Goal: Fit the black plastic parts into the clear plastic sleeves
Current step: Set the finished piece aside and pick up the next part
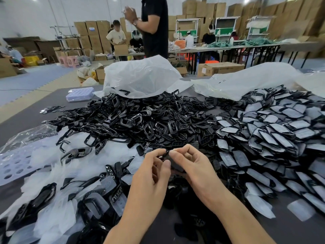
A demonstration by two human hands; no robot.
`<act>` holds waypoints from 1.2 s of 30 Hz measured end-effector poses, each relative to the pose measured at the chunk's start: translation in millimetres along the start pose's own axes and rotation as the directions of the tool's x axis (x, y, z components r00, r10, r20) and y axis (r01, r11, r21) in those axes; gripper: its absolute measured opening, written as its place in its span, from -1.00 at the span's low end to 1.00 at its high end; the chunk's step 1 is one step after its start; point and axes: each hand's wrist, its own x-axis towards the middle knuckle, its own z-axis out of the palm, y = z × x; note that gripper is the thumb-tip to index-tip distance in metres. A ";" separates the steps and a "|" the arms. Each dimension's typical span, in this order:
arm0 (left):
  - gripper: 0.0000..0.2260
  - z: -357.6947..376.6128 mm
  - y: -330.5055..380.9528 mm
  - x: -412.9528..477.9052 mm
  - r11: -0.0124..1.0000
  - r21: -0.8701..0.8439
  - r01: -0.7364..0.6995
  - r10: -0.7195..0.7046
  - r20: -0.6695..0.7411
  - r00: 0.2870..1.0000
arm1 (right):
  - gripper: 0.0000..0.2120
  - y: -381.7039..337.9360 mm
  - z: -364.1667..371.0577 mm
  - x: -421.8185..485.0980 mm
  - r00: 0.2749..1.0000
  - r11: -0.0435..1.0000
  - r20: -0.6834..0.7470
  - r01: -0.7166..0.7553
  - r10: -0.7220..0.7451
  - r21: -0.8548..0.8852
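Both my hands meet above the table's near middle. My left hand point(154, 170) and my right hand point(190, 163) pinch one small black plastic part point(173, 162) between their fingertips; whether a clear sleeve is around it I cannot tell. A big heap of loose black plastic parts point(140, 118) covers the middle of the table. To the right lie several sleeved parts point(274, 131) in an overlapping pile. Loose clear plastic sleeves point(58, 175) are scattered at the left, with some black parts lying among them.
Two large white plastic bags point(140, 76) lie behind the heaps. A clear lavender tray point(80, 94) sits at the far left of the grey table point(31, 111). A person in black point(154, 27) stands beyond the table; others work at benches among cardboard boxes.
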 end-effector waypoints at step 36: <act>-0.63 -2.6 -15.7 0.6 0.951 0.310 0.024 -0.049 0.075 0.996 | -0.43 -62.5 -64.6 15.5 0.735 0.883 -0.533 0.194 -0.419 -0.427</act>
